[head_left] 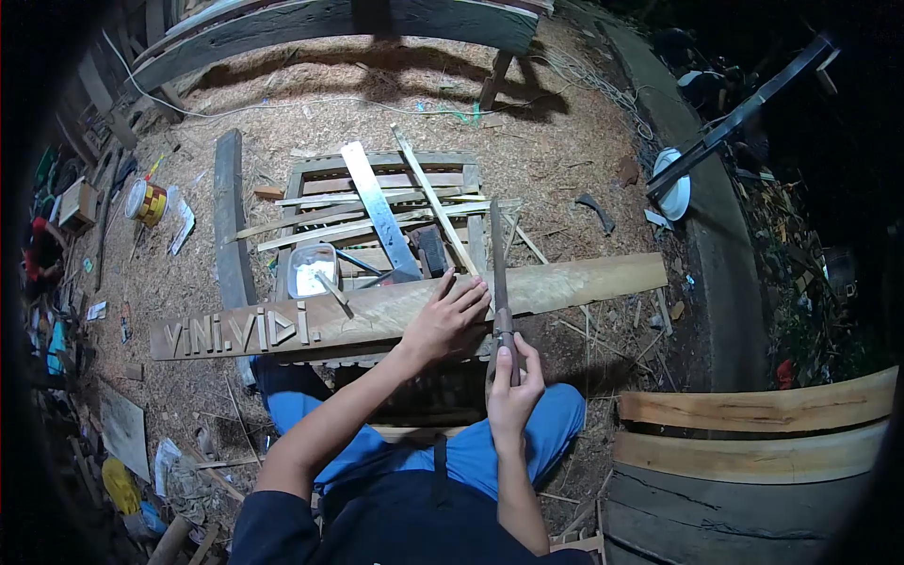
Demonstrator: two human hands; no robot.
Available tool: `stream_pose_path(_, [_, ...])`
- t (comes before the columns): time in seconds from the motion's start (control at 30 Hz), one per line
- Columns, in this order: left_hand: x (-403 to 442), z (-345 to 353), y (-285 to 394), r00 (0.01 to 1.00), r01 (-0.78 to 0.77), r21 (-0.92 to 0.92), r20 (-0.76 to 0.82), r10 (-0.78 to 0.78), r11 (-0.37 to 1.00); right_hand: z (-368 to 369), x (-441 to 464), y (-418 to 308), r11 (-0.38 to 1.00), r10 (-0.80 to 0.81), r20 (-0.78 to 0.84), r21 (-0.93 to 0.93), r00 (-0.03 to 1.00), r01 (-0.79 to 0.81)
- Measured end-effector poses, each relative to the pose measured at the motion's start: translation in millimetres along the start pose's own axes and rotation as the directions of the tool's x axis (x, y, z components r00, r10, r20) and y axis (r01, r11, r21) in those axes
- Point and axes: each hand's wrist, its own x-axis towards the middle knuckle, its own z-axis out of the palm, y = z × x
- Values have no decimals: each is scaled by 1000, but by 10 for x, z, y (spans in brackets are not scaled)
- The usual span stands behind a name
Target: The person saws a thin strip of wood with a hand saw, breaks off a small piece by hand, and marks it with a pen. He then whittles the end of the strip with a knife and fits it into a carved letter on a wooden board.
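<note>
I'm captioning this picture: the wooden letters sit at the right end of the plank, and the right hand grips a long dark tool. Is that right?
Not quite: the head view shows the wooden letters at the plank's left end. The rest is right.

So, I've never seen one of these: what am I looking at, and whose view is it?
No robot here: it's one picture, from a camera worn on a person's head, looking down at their own bare hands. A long board with raised letters lies across a low slatted stand, with a tub of something white behind it. The right hand grips a long-bladed tool; the left hand is over the board, near a pale strip's lower end.
</note>
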Motion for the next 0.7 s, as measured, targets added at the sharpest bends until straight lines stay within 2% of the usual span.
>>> stream_pose_path(0.1, [-2,-18,-14,1000,2,-7,-9,-2,1000,51,20,-38,999,-30,17,-38,999,31])
stream_pose_path(0.17, [-1,-6,-8,1000,-1,-12,-11,1,1000,51,18,-131,969,-168,10,-185,986,167])
stream_pose_path(0.2, [-11,0,-6,1000,3,-16,-10,-3,1000,41,7,-123,968,-165,13,-188,986,165])
stream_pose_path(0.3, [-9,-3,-24,1000,-13,15,2,13,1000,-25,11,-73,995,-28,5,-97,1000,28])
stream_pose_path(0.53, [-4,-37,10,1000,4,37,2,-4,999,1,26,-50,995,-35,19,-94,999,36])
stream_pose_path(0.6, [-3,-44,8,1000,11,15,7,-11,1000,22,33,-95,997,54,35,-50,998,-52])
stream_pose_path(0.63, [2,-44,15,1000,17,26,6,-17,1000,20,35,-122,997,54,35,-52,998,-52])
stream_pose_path(0.7, [-7,-27,30,1000,19,33,8,-19,999,14,27,-170,973,-94,44,-206,995,101])
